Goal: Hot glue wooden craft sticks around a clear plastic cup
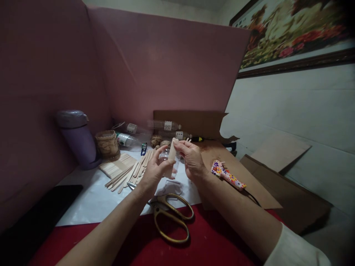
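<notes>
My left hand [155, 170] and my right hand [191, 159] meet above the white sheet [91, 199]. Together they hold a clear plastic bottle piece [165, 154] with a pale wooden craft stick [171, 155] standing upright against it. The left hand's fingers curl round the plastic from the left. The right hand pinches the top of the stick between thumb and fingers. A loose pile of wooden craft sticks [130, 171] lies just left of my left hand.
Gold-handled scissors [172, 216] lie on the red surface below my hands. A flower-patterned glue gun [227, 175] rests on brown cardboard [249, 192] at right. A purple bin [77, 138], a woven cup [107, 144], plastic bottles [163, 125] and twine balls [156, 140] stand behind.
</notes>
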`<state>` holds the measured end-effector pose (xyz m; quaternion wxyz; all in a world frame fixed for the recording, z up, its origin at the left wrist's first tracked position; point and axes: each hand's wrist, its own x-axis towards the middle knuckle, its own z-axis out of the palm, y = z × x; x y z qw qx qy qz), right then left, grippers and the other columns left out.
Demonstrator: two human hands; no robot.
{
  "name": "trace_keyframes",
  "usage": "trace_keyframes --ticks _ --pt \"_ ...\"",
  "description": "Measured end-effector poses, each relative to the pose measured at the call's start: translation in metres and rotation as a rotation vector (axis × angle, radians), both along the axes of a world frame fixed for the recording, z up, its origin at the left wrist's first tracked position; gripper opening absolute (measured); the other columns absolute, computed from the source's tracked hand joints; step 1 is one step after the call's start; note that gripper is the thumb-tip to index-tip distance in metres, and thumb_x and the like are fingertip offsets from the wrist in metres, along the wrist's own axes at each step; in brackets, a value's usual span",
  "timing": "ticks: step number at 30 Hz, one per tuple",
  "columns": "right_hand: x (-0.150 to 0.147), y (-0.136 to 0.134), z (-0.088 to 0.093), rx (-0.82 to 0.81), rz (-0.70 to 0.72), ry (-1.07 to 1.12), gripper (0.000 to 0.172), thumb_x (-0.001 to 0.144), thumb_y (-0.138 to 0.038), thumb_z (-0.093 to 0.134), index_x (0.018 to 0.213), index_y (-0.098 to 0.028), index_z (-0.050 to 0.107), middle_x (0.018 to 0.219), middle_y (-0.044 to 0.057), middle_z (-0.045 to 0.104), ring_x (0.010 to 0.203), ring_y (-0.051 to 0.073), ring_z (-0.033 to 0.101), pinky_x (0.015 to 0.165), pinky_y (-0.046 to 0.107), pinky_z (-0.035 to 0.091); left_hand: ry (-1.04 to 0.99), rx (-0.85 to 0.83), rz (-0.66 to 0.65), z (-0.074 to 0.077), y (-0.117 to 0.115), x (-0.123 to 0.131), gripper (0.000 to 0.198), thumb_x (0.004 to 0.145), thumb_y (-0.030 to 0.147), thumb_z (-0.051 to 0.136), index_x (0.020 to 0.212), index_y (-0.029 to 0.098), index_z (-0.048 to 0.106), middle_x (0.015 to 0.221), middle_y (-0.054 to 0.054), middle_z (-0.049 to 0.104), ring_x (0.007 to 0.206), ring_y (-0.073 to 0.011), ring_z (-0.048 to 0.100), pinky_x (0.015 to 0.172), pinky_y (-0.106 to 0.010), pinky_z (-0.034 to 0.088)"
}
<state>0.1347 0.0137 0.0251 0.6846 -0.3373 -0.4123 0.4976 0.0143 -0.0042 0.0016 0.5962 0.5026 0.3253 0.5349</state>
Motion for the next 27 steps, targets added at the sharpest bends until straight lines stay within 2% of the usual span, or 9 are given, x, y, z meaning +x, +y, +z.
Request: trace_keyframes --ticks 3,7,15,21,27 --pt "0.0008 0.0006 0.0018 0.002 -0.012 -0.022 0.031 0.055 -0.044 0.083 0.063 -0.018 0.069 0.064 -0.001 0.063 0.062 0.011 0.049 0.062 0.026 0.039 -0.016 -0.005 -0.024 -0.0021 0.0013 -0.0008 0.08 0.068 0.035 0.076 0.139 0.019 0.043 0.087 -0.005 0.067 0.061 -0.0181 0.067 0.05 -0.028 0.054" --pt "0.0017 0.0018 0.0028 0.011 -0.022 -0.024 0.031 0.052 -0.042 0.085 0.058 -0.017 0.067 0.062 -0.001 0.062 0.06 0.01 0.048 0.062 0.026 0.039 -0.032 -0.033 -0.052 -0.0034 0.0004 -0.0003 0.076 0.07 0.033 0.075 0.138 0.02 0.042 0.089 -0.006 0.068 0.062 -0.0176 0.067 0.05 -0.027 0.054" --pt "0.0001 -0.0013 0.0043 -0.035 -0.064 0.007 0.028 0.051 -0.035 0.082 0.052 -0.017 0.061 0.05 -0.005 0.052 0.049 0.008 0.041 0.05 0.026 0.031 -0.101 -0.125 -0.165 -0.0018 -0.0054 0.0045 0.064 0.076 0.029 0.068 0.132 0.017 0.039 0.087 -0.007 0.067 0.061 -0.0173 0.067 0.048 -0.024 0.052" --pt "0.0009 0.0007 0.001 -0.06 -0.068 -0.002 0.029 0.052 -0.037 0.08 0.054 -0.017 0.059 0.05 -0.004 0.054 0.047 0.009 0.043 0.048 0.025 0.03 -0.142 -0.156 -0.242 -0.003 -0.0068 0.0046 0.059 0.079 0.03 0.068 0.13 0.018 0.041 0.087 -0.007 0.065 0.064 -0.0178 0.067 0.051 -0.024 0.052" --pt "0.0013 0.0006 -0.0003 -0.062 -0.083 -0.004 0.029 0.053 -0.035 0.08 0.052 -0.018 0.057 0.049 -0.005 0.052 0.046 0.008 0.042 0.046 0.024 0.031 -0.149 -0.156 -0.252 -0.0036 -0.0076 0.0046 0.058 0.079 0.03 0.069 0.128 0.018 0.042 0.089 -0.007 0.064 0.065 -0.0177 0.067 0.051 -0.024 0.052"
